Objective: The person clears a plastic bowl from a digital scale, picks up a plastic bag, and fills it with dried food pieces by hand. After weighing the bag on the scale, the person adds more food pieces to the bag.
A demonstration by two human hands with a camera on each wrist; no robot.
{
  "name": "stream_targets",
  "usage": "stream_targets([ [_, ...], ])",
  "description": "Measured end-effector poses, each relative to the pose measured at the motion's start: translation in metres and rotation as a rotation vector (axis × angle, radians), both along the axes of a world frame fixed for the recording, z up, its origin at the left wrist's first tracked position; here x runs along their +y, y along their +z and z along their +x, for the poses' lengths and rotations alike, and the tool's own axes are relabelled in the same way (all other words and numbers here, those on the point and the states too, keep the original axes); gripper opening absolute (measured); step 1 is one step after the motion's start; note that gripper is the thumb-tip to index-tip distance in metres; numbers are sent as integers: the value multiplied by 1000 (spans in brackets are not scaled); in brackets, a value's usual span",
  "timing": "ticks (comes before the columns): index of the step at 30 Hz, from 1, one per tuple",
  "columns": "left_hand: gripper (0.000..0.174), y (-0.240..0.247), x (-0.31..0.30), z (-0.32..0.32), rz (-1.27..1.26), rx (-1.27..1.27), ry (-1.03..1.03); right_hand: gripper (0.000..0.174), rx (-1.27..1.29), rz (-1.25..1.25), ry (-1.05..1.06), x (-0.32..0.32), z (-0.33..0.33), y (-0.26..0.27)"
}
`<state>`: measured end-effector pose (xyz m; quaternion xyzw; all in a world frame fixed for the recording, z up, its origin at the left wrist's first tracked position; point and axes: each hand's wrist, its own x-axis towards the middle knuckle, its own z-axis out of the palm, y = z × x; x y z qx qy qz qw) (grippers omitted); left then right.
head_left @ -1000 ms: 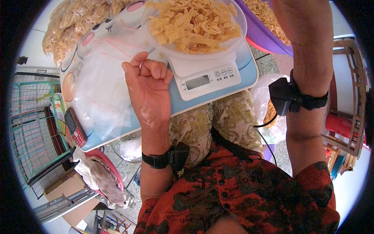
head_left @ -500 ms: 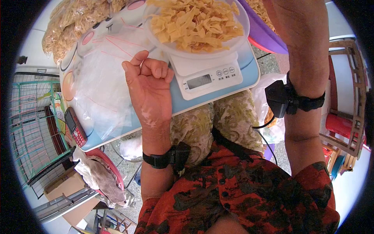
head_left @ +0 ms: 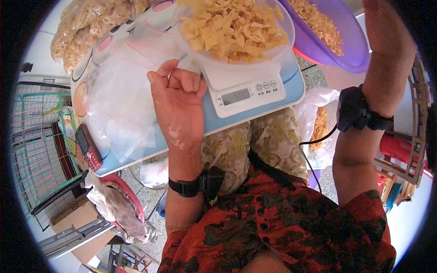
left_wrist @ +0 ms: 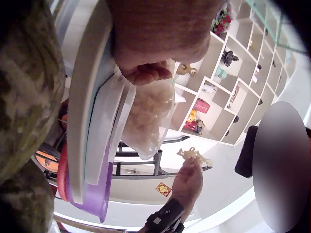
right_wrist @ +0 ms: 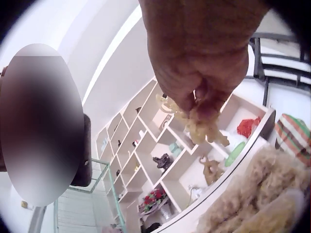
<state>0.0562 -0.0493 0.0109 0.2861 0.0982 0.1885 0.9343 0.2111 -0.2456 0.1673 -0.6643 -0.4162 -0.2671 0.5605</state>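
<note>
Right arm (head_left: 390, 63) has swung outward, baring more purple basin (head_left: 357, 50); right hand (left_wrist: 188, 182) pinches pale strips (right_wrist: 206, 132). Left hand (head_left: 179, 104), loosely curled, is beside the scale (head_left: 248, 93) and strip-filled bowl (head_left: 289, 42) on a blue tabletop (head_left: 291, 81). Shelves (right_wrist: 182, 184) stand behind.

Strips (head_left: 236, 32) lay in a bowl (head_left: 284, 51) on the scale (head_left: 243, 88), and the scale sat on the table (head_left: 292, 84). The phone (head_left: 88, 148) lay left, with bags (head_left: 88, 29) behind it, and the tub (head_left: 353, 51) stood right.
</note>
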Motion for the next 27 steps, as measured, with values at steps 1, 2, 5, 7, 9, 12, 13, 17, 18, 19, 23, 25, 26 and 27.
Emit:
stream_targets([
  [1, 47, 1, -1, 0, -5, 31, 10, 17, -30, -41, -56, -10, 0, 5],
  [2, 46, 4, -3, 0, -9, 57, 21, 17, -61, -80, -113, -21, -1, 9],
  [5, 42, 4, -1, 0, 12, 64, 9, 21, -71, -158, -392, -51, 13, 1],
  [7, 41, 4, 0, 0, 15, 72, 14, 30, -3, -187, -604, -99, 45, -11],
  [9, 43, 6, -3, 1, -4, 108, 46, 32, 75, -218, -727, -117, 56, -18],
  [12, 42, 3, -1, 0, 36, 49, 8, 27, 133, -243, -766, -115, 50, -24],
  [13, 42, 3, -2, -1, 39, 55, 15, 29, 193, -249, -784, -111, 48, -25],
  [17, 41, 3, -2, 0, 47, 50, 17, 23, 26, -613, -834, -139, 72, -72],
  [18, 41, 3, -1, 0, 49, 45, 10, 22, -79, -729, -814, -133, 70, -73],
  [19, 41, 6, -1, 1, 44, 48, 28, 22, -58, -655, -801, -128, 69, -73],
  [23, 41, 7, -5, -1, 36, 55, 34, 20, 173, -438, -631, -94, 13, -79],
  [25, 41, 6, -5, 0, 46, 44, 33, 16, 360, -357, -473, -80, -13, -91],
  [26, 42, 6, -6, 1, 51, 43, 41, 16, 458, -349, -405, -72, -28, -97],
  [27, 42, 6, -6, 1, 56, 44, 51, 15, 556, -341, -334, -64, -42, -103],
])
